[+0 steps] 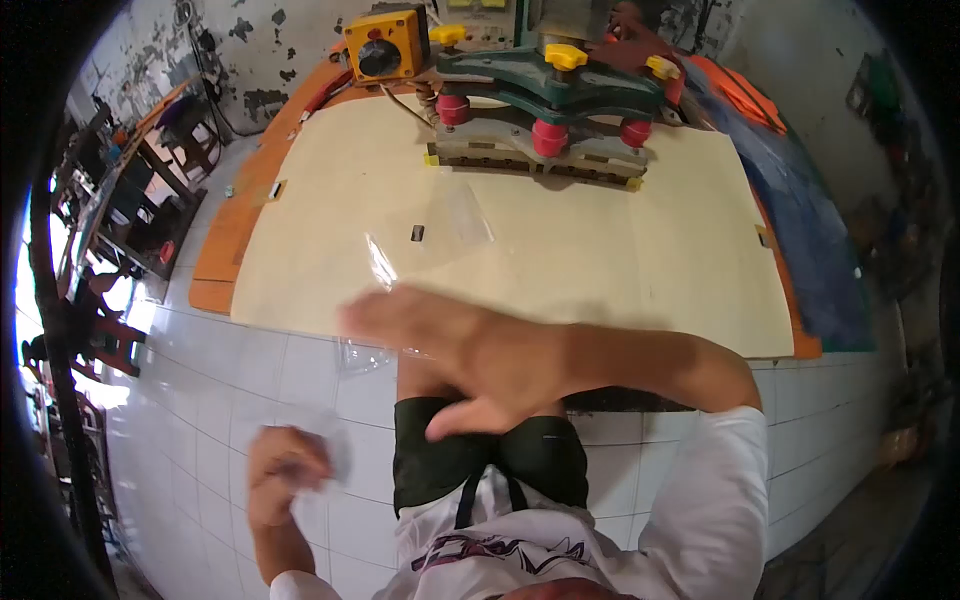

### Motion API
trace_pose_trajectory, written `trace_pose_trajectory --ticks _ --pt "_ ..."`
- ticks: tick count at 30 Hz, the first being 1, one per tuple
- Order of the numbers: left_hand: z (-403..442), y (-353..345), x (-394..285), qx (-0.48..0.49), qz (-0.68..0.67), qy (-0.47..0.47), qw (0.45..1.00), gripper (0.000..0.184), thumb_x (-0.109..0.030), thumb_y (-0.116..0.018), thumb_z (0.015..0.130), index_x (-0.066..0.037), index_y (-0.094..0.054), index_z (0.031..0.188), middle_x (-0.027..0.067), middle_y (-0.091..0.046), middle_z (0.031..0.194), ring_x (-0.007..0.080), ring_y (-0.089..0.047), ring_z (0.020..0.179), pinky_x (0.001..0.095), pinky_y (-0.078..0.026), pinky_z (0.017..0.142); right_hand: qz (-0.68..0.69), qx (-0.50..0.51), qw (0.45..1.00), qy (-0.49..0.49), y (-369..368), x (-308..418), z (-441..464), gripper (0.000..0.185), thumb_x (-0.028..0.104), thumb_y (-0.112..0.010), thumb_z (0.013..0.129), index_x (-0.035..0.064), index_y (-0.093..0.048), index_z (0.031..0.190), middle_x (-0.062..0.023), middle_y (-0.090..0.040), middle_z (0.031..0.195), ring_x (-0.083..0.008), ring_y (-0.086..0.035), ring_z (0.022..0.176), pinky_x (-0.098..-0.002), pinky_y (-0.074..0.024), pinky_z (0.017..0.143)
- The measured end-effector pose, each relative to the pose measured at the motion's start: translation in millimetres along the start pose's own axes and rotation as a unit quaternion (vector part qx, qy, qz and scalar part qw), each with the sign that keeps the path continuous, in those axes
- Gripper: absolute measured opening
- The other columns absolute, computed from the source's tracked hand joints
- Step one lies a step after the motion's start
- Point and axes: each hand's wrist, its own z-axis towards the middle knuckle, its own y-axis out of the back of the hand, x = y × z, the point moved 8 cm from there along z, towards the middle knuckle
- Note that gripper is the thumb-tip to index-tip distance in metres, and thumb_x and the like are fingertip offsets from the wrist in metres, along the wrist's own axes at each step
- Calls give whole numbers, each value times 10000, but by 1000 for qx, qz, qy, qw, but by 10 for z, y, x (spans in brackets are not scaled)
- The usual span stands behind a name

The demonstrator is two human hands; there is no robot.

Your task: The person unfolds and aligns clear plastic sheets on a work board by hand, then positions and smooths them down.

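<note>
My right hand (pixel 470 345) reaches across the front edge of the cream board (pixel 600 260), fingers stretched to the left and thumb apart. Clear plastic film (pixel 380 262) lies on the board just beyond its fingertips, and another piece of it (pixel 362 356) hangs over the edge below them. To the left, over the floor, my left hand (pixel 288 470) is closed, blurred by motion, with something clear and thin around its fingers, too smeared to make out fully. A small dark piece (pixel 417 233) sits on the board near the film.
At the back of the board stands a green and grey press head (pixel 550 90) with yellow knobs and red spacers. A yellow switch box (pixel 385 47) is at back left. Blue sheeting (pixel 800 220) covers the right side. A red stool (pixel 118 335) stands far left.
</note>
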Motion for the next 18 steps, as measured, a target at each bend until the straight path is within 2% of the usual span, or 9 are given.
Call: trace_pose_trajectory --ticks 3,4,5,7,8,13,15,17,18 --pt "98 -522 -5 119 35 38 992 177 -54 -567 705 49 -650 823 109 -624 622 180 -529 474 297 -412 478 67 78 990 94 -623 170 276 1039 189 -881 628 -16 -342 1492 -203 -392 1513 -373 -440 1365 -528 -220 1218" --pt "53 -537 -19 98 -9 51 994 164 -53 -570 695 56 -638 797 117 -616 611 190 -506 457 307 -382 464 126 116 981 91 -734 158 362 934 168 -871 633 19 -432 1444 -190 -565 1375 -329 -511 1304 -493 -304 1173" --pt "-2 -510 -27 100 -6 49 994 164 -53 -570 695 56 -638 797 117 -616 611 190 -506 457 307 -382 464 123 114 981 93 -722 147 381 934 168 -871 633 19 -432 1444 -190 -565 1375 -329 -511 1304 -493 -304 1173" --pt "-64 -454 -81 98 -139 40 985 161 -45 -575 680 69 -628 781 168 -626 646 197 -477 446 312 -332 444 247 229 941 -41 -888 -31 349 665 192 -834 708 67 -564 1303 -99 -699 1122 -301 -637 1099 -561 -212 1212" --pt "-76 -422 -141 85 -157 -1 984 192 -55 -598 705 79 -596 841 179 -584 618 176 -419 424 317 -287 428 267 223 937 -26 -872 -43 284 421 146 -781 750 59 -659 1144 -51 -723 971 -262 -665 877 -537 -284 1190" --pt "89 -222 -198 5 -230 -53 972 381 -178 -647 796 52 -483 1051 89 -485 604 136 -381 441 316 -305 443 243 287 916 -140 -832 -58 -278 306 92 -746 787 23 -699 1081 -87 -719 959 -288 -681 869 -444 -439 1055" --pt "220 -341 -11 0 -169 -29 985 552 -312 -765 815 27 -478 1142 71 -551 779 134 -479 577 293 -359 513 222 228 942 -110 -694 84 -342 503 79 -787 756 14 -641 1233 -132 -696 1106 -311 -662 1012 -437 -454 1013" --pt "442 -837 53 135 -101 32 985 671 -370 -847 794 5 -482 1214 33 -566 930 106 -511 737 260 -395 607 321 -14 927 -193 -379 53 -346 754 89 -840 715 21 -521 1394 -166 -603 1328 -322 -582 1218 -430 -432 1059" --pt "508 -1028 116 187 -47 55 980 666 -304 -850 793 -6 -463 1245 34 -551 975 114 -509 721 270 -394 591 236 -22 964 -121 -304 87 -364 929 150 -847 723 52 -364 1511 -163 -521 1411 -296 -529 1275 -416 -487 999"
